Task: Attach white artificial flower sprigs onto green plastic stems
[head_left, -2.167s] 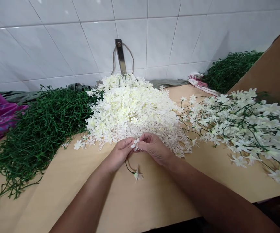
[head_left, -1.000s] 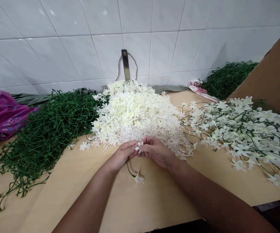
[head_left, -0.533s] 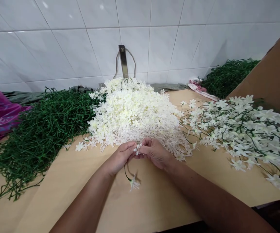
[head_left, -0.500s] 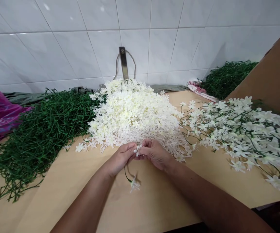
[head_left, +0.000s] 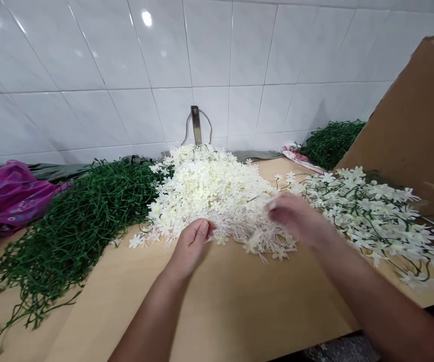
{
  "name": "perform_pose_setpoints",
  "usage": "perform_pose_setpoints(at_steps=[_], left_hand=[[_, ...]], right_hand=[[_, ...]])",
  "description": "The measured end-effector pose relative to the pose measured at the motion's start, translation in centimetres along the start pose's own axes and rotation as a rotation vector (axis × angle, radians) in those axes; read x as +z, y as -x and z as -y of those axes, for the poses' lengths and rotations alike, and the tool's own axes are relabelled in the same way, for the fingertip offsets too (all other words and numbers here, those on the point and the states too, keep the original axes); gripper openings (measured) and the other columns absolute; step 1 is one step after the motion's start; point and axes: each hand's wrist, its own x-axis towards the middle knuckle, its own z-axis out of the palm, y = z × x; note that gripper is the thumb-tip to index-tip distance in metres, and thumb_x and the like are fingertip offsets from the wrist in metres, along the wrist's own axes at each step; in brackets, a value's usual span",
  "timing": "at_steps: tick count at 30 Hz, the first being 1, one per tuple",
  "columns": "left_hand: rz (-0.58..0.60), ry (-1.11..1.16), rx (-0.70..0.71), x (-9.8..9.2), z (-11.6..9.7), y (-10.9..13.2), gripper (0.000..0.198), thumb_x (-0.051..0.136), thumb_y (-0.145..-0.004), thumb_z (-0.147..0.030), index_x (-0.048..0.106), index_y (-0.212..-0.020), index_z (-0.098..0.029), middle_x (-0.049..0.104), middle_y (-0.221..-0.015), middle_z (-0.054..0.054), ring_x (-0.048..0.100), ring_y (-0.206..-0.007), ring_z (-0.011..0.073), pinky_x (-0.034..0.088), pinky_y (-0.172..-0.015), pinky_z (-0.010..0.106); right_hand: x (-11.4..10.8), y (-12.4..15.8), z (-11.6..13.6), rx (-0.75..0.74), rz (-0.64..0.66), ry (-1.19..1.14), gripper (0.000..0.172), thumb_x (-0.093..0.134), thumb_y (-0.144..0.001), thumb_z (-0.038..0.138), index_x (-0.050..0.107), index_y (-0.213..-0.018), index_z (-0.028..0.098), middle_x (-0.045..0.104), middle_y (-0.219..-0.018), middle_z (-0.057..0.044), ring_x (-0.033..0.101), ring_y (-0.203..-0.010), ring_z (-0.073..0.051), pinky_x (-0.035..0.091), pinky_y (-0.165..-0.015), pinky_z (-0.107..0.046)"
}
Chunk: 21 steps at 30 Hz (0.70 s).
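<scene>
My left hand is at the front edge of a heap of loose white artificial flowers. Its thumb presses against curled fingers, and whatever they pinch, if anything, is hidden. Smeared by motion, my right hand hangs over the right side of that heap, close to a pile of flowered green stems; its fingers are too blurred to read. Thin pale flower tubes stick out at the front of the heap. On the left lies a big tangle of bare green stems.
A metal bracket with a cord stands behind the heap, against the tiled wall. A magenta plastic bag is at far left. At right a cardboard sheet leans beside more green stems. The tan tabletop ends in front.
My hands have parted: the right one swung right, the left stayed near the heap's front. The green stem with white flowers between them no longer shows there. The view has tilted upward.
</scene>
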Motion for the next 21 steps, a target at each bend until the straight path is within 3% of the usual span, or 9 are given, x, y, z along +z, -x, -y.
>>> perform_pose_setpoints(at_steps=[2, 4, 7, 10, 12, 13, 17, 19, 21], left_hand=[[-0.039, -0.078, 0.01, -0.4, 0.1, 0.0, 0.032, 0.035, -0.084, -0.039, 0.055, -0.076, -0.016, 0.05, -0.067, 0.001, 0.047, -0.067, 0.0136, 0.036, -0.064, 0.025], [-0.029, -0.168, 0.006, -0.4, 0.1, 0.1, 0.031, 0.035, -0.084, -0.037, 0.056, -0.074, -0.017, 0.051, -0.065, 0.001, 0.047, -0.065, 0.0134, 0.036, -0.062, 0.025], [0.017, -0.282, 0.01, -0.3, -0.1, 0.2, 0.03, 0.034, -0.083, -0.034, 0.056, -0.071, -0.018, 0.052, -0.063, 0.0, 0.049, -0.063, 0.0135, 0.036, -0.06, 0.024], [0.045, -0.356, 0.01, -0.1, -0.3, 0.4, 0.031, 0.033, -0.083, -0.032, 0.057, -0.069, -0.018, 0.053, -0.061, 0.0, 0.049, -0.061, 0.0132, 0.035, -0.058, 0.023], [0.039, -0.391, -0.001, -0.2, -0.3, 0.4, 0.031, 0.032, -0.083, -0.031, 0.058, -0.069, -0.019, 0.054, -0.06, -0.001, 0.049, -0.059, 0.0129, 0.035, -0.056, 0.022], [0.03, -0.407, -0.007, -0.3, -0.2, 0.4, 0.032, 0.032, -0.083, -0.032, 0.058, -0.069, -0.019, 0.055, -0.059, -0.001, 0.049, -0.058, 0.0128, 0.034, -0.055, 0.022], [-0.032, -0.435, -0.019, -1.0, 0.4, 0.3, 0.033, 0.031, -0.084, -0.033, 0.057, -0.068, -0.02, 0.054, -0.057, -0.001, 0.049, -0.057, 0.0131, 0.034, -0.055, 0.022], [-0.091, -0.437, -0.024, -1.6, 0.8, 0.1, 0.032, 0.032, -0.084, -0.034, 0.056, -0.069, -0.019, 0.053, -0.055, -0.001, 0.049, -0.056, 0.0134, 0.033, -0.054, 0.023], [-0.169, -0.451, -0.029, -2.2, 1.3, 0.0, 0.03, 0.032, -0.083, -0.033, 0.055, -0.069, -0.019, 0.052, -0.055, -0.001, 0.048, -0.054, 0.0135, 0.032, -0.053, 0.023]], right_hand=[[-3.7, 0.5, 3.7, -0.249, -0.232, -0.024, 0.01, 0.063, -0.064, 0.018, 0.058, -0.058, 0.024, 0.057, -0.059, 0.002, 0.053, -0.06, -0.008, 0.045, -0.069, -0.021], [-7.1, 1.1, 5.9, -0.429, -0.413, -0.103, 0.016, 0.059, -0.071, 0.02, 0.059, -0.058, 0.03, 0.059, -0.071, 0.002, 0.057, -0.081, -0.009, 0.044, -0.079, -0.016], [-10.1, 1.7, 5.5, -0.367, -0.588, -0.129, 0.025, 0.055, -0.074, 0.022, 0.057, -0.05, 0.029, 0.06, -0.077, -0.002, 0.055, -0.098, -0.014, 0.045, -0.084, -0.021], [-9.2, 1.2, 2.1, -0.276, -0.49, -0.075, 0.015, 0.056, -0.071, 0.022, 0.061, -0.059, 0.028, 0.06, -0.078, -0.003, 0.058, -0.092, -0.015, 0.048, -0.083, -0.024], [-6.3, 0.3, 0.0, -0.223, -0.354, -0.032, 0.004, 0.062, -0.066, 0.024, 0.063, -0.067, 0.028, 0.06, -0.074, -0.003, 0.059, -0.078, -0.016, 0.052, -0.074, -0.031], [-4.3, -0.3, -0.8, -0.201, -0.275, 0.021, 0.007, 0.064, -0.063, 0.023, 0.062, -0.07, 0.026, 0.06, -0.073, -0.002, 0.058, -0.072, -0.015, 0.052, -0.071, -0.031], [6.2, -3.6, -2.6, -0.195, 0.193, 0.41, 0.015, 0.06, -0.07, 0.028, 0.061, -0.08, 0.017, 0.061, -0.077, -0.004, 0.058, -0.07, -0.013, 0.05, -0.071, -0.033], [11.8, -5.7, -3.6, -0.324, 0.449, 0.722, 0.019, 0.052, -0.077, 0.028, 0.061, -0.087, 0.016, 0.061, -0.087, -0.007, 0.057, -0.078, -0.015, 0.048, -0.073, -0.033], [16.7, -8.0, -5.0, -0.601, 0.607, 1.027, 0.022, 0.046, -0.081, 0.024, 0.062, -0.095, 0.018, 0.058, -0.1, -0.008, 0.052, -0.092, -0.017, 0.042, -0.083, -0.035]])
